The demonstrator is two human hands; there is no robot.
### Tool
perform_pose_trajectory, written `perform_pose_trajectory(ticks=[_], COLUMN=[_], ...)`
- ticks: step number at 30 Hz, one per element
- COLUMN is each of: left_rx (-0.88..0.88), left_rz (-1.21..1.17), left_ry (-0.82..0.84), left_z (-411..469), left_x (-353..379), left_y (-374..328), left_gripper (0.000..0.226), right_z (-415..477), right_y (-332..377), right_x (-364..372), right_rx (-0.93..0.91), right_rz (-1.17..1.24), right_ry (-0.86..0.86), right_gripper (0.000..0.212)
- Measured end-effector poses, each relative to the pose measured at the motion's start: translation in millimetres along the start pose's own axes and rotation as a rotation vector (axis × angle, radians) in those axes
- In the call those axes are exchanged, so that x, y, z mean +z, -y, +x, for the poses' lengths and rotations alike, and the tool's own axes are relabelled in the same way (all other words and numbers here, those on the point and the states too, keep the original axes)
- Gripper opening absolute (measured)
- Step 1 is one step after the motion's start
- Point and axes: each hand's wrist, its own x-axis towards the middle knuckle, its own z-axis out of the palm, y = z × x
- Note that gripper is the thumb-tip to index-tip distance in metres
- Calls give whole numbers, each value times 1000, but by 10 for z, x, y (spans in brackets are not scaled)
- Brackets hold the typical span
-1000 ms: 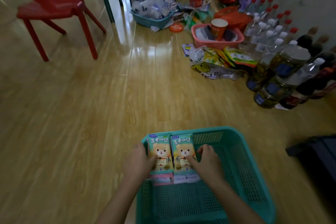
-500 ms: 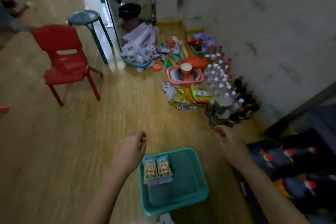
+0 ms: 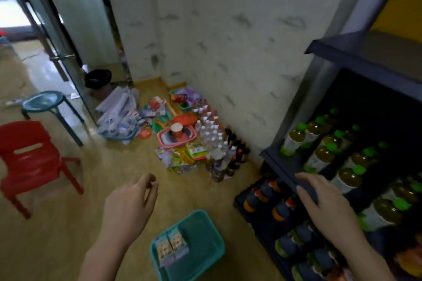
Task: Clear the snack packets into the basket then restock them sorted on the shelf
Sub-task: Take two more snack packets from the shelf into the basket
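1. Teal plastic basket (image 3: 202, 242) sits on the wooden floor (image 3: 68, 223) low in the view, just beside the foot of a dark shelf unit (image 3: 272, 158) on the right.
2. Two snack packets (image 3: 171, 245) with a bear picture lie flat and side by side inside the basket, against its left wall. The rest of the basket's bottom is bare.
3. Above the floor to the left of the basket, the left hand (image 3: 129, 204) hangs with its fingers loosely curled and holds nothing.
4. Over the front edge of a shelf board, the right hand (image 3: 326, 209) reaches out with its fingers spread and nearly straight. It grips nothing, and I cannot tell whether the fingertips touch the board.
5. Green-capped bottles (image 3: 319, 157) of yellowish drink fill the shelf level behind the right hand. Dark bottles with orange labels (image 3: 261, 195) stand on the level below it.
6. More snack packets (image 3: 180, 158) lie in a heap on the floor by the wall, well apart from the basket.
7. Behind that heap are a pink basket (image 3: 164, 141) holding a paper cup (image 3: 176, 131) and a cluster of clear bottles (image 3: 210, 125) with red caps.
8. At the left stand a red plastic chair (image 3: 29, 162) and, further back, a teal stool (image 3: 45, 102).
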Motion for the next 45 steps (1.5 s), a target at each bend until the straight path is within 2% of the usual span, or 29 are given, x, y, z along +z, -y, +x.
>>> perform_pose_trajectory(ticks=[4,10,14,21,25,30,34,45], left_rx=[95,483,763,1092,1201,1238,1251,1242], left_rz=[-56,-243,-326,-458,-470,-493,-477,-418], left_ry=[74,155,130,162,211,272,249,21], left_z=[-90,-76,-250,-1119,-1794,-2646,-3133,-3264], left_x=[-71,-178,-235,-242,-152,-72,-84,-404], left_y=[-295,-1196,-1935,-3151,-3664,-4153,-4532,-5764], left_gripper=[11,10,10,15,13,13,14,21], right_z=[-710,-1871,-2694,-4033,-4777,-5546,-5894,-5713], right_y=[-156,-476,-601,-813,-975,-1324,-1723,-2916], right_x=[-328,-862,-1140,-1346,-1416,-1606,-1913,-2990], right_rx=[175,445,639,923,1017,1071,1051,825], right_rz=[3,-87,-142,-186,-148,-167,-211,-291], right_ry=[-123,-362,-494,-657,-764,-718,-688,-714], right_gripper=[34,38,40,37,33,31,35,31])
